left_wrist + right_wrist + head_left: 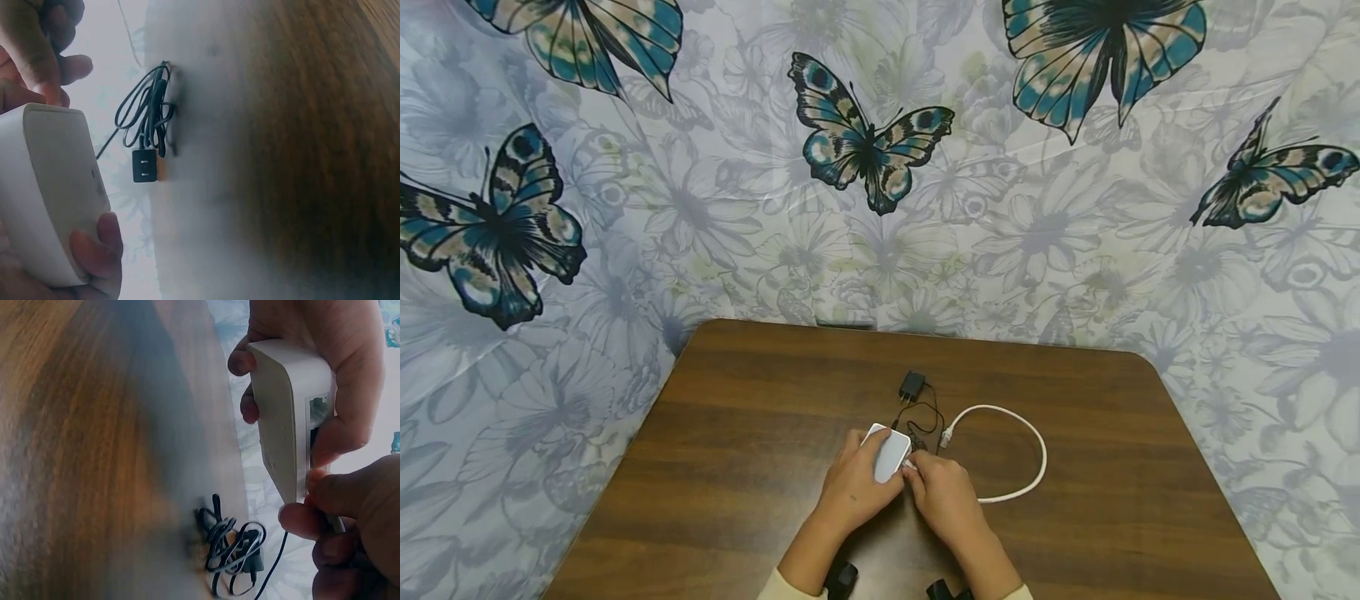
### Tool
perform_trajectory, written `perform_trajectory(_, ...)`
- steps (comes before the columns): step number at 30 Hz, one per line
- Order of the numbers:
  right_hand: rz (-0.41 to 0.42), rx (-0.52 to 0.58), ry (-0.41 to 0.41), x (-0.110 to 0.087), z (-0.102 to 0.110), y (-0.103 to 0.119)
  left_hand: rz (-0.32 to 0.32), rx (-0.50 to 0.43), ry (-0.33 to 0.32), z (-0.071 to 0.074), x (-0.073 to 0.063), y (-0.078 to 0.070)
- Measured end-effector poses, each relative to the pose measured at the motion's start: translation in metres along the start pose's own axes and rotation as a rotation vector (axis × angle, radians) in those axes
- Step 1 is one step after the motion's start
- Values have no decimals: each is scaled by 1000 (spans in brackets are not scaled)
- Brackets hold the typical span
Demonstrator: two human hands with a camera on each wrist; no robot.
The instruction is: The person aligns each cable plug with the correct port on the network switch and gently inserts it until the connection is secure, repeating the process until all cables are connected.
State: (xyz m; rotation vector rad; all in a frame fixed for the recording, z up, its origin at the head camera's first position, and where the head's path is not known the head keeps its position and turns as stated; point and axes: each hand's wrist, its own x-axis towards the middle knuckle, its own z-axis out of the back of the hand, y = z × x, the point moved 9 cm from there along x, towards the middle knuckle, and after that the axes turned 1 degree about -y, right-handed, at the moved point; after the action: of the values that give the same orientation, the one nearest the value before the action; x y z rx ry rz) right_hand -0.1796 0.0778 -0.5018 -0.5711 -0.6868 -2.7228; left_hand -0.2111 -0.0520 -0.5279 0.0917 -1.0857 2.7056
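My left hand (857, 483) grips a small white box (891, 454) that looks like a router, its thumb and fingers on opposite sides. The left wrist view shows the plain face of the router (62, 181). In the right wrist view, port openings (317, 415) show along one narrow side. Against that side, my right hand (946, 492) pinches the end of a white network cable (1043, 458); the fingers mostly hide this end. The cable's other end, a clear plug (947, 437), lies on the table. A thin black cord (275, 562) runs to the router.
A black power adapter (912, 386) with two prongs lies behind the hands, its black cord (936, 417) bundled beside it. Everything rests on a brown wooden table (737, 400). A butterfly-patterned cloth (715, 208) hangs beyond the table's far edge.
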Motion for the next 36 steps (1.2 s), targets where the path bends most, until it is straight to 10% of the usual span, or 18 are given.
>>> perform_trajectory(36,-78,69,190,-11,-27,-19,30,54,39,-13,-2,21)
